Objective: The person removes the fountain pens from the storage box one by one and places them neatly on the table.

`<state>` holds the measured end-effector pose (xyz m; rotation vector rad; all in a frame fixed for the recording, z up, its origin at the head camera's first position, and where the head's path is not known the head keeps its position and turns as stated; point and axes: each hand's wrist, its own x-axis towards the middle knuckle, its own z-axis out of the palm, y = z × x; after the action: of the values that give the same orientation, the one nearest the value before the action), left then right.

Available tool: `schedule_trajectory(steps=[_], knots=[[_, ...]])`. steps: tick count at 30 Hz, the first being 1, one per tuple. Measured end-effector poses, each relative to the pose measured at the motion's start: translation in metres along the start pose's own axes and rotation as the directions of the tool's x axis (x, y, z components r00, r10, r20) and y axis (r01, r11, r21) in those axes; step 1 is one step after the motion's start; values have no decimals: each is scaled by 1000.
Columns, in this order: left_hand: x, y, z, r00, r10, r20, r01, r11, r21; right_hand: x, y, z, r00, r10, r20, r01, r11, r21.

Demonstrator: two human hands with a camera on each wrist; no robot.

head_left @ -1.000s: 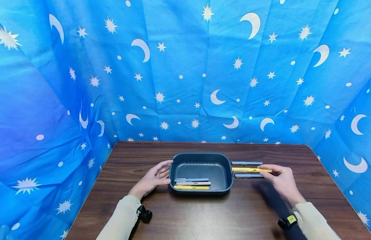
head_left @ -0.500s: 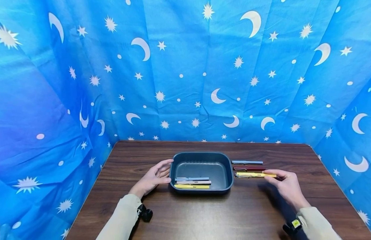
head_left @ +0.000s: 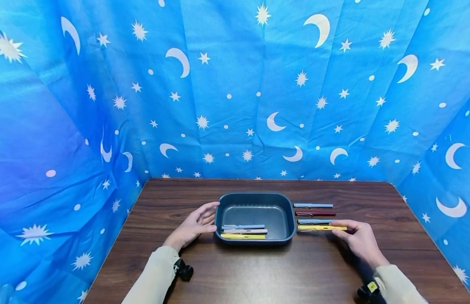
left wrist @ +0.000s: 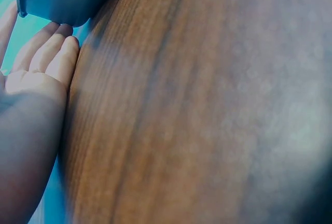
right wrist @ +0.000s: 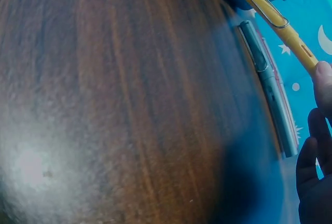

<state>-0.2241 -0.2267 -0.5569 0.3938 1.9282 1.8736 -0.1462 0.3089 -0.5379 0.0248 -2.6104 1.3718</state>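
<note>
A yellow fountain pen [head_left: 318,228] with a metal clip is pinched at its right end between the thumb and fingers of my right hand [head_left: 358,238]. In the right wrist view this yellow pen [right wrist: 285,27] is raised above the table, over a blue-grey pen [right wrist: 270,89]. In the head view it lies just in front of the blue-grey pen [head_left: 314,221]. My left hand [head_left: 193,226] touches the left end of a dark blue-green rectangular dish [head_left: 255,242]. Its fingers reach out straight to the dish wall [left wrist: 62,6] in the left wrist view.
Inside the dish, near its front wall, lie a blue pen [head_left: 244,227], a pale pinkish pen [head_left: 245,231] and another yellow pen [head_left: 243,237]. Right of the dish lie a dark red pen [head_left: 316,213] and a blue pen [head_left: 313,205]. A blue curtain [head_left: 235,105] surrounds the wooden table [head_left: 250,274].
My right hand has brought the yellow pen from over the dark red pen toward the table's front, past the blue-grey pen. My left hand and the dish have stayed put.
</note>
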Motion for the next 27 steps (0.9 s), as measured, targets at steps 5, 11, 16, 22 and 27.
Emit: schedule_trajectory(steps=[5,11,16,22,27], knots=[[-1,0,1,1000,6,4,-6,1000,-3,-2,4,3,999,-36,-4,36,999,1],[-1,0,0,1000,17,4,-17,1000,4,-2,5,5,996,-83,-27,83,997,6],[-2,0,0,1000,12,3,-12,1000,4,-1,6,5,995,-94,-23,93,995,-42],[-1,-1,0,1000,11,1,-11,1000,0,0,7,4,987,-163,-9,161,981,-105],[-1,-1,0,1000,10,-1,-10,1000,-2,1,9,4,981,-194,7,193,971,-144]])
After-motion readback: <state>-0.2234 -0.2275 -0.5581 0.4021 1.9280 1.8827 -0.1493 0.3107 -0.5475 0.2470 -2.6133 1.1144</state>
